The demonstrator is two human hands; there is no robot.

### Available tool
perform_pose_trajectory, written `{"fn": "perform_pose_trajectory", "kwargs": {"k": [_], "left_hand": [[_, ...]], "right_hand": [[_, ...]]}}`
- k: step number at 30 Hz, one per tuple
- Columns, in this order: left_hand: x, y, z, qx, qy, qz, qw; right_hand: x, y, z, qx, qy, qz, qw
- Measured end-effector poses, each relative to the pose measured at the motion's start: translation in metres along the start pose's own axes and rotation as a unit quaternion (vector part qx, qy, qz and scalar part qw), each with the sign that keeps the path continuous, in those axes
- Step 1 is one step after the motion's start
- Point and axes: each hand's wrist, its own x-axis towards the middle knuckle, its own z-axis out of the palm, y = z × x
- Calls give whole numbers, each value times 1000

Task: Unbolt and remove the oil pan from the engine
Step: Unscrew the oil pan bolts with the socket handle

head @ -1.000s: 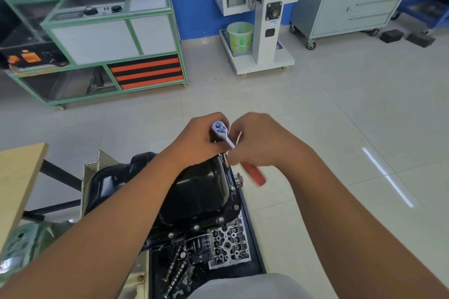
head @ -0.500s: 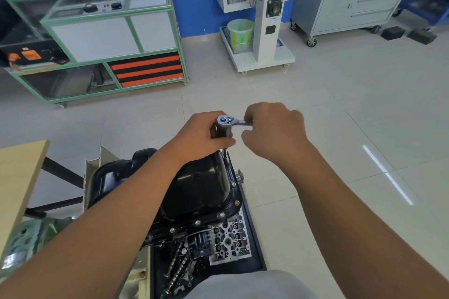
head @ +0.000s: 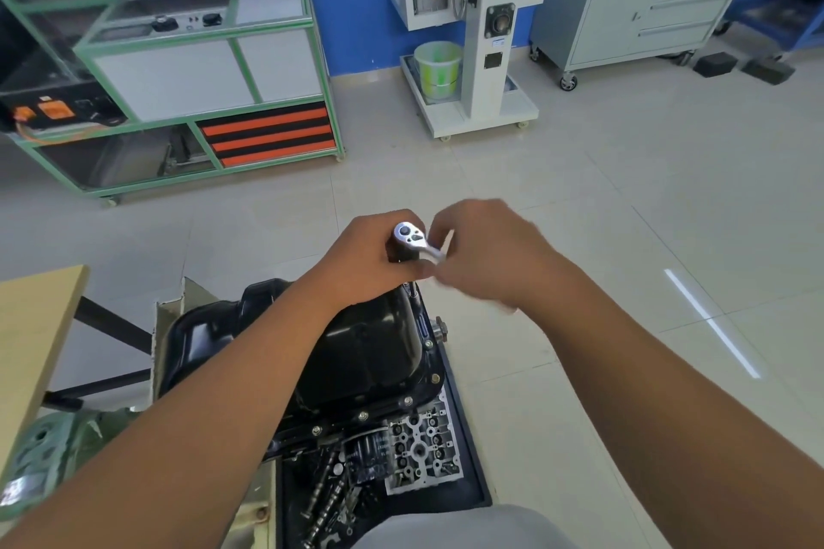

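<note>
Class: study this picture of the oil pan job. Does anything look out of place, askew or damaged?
Nothing stands out. Both hands, left and right, work the ratchet upright over the oil pan rim. Loose parts lie in the tray below, not spilled.

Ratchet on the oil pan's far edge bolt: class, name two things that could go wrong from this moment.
1. The ratchet sits high on a long extension; if the left hand stops steadying its head, the socket may tip off the bolt.
2. The right hand holds the handle in a blurred, moving grip; a slip could drive knuckles into the oil pan rim.
</note>
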Motion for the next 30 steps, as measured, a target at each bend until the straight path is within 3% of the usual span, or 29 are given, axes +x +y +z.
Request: {"fn": "perform_pose_trajectory", "kwargs": {"k": [2,3,7,10,12,16,17,21,22,25,26,30], "left_hand": [[0,0,0,-2,-12,-10,1000],[0,1,0,-8,-12,-13,1000],[0,1,0,-17,7,5,1000],[2,-2,-1,8,-14,-5,1000],[2,-4,-2,-12,-22,-13,1000],[2,-4,-1,-26,8,9,1000],[2,-4,-1,-23,11,6,1000],[1,-5,-1,-20,-12,-8,1000],[1,-5,-1,-27,-13,-8,1000],[1,-3,-2,-53,-3,-2,999],[1,-2,-2,-55,-3,-3,998],[1,-5,-4,-50,-22,-26,998]], "right_hand": [[3,-1,-1,-84,101,20,991],[3,0,1,-99,101,11,990],[-6,-3,5,-3,-61,-14,998],[5,1,-4,-76,67,16,995],[6,3,-3,-103,93,2,990],[-5,2,6,17,-67,-52,996],[-2,3,5,13,-53,-40,998],[8,8,1,-116,120,8,986],[7,8,3,-107,98,-8,989],[-3,5,2,17,-78,-42,996],[-1,5,-2,16,-85,-40,995],[9,8,-13,-138,99,-10,985]]}}
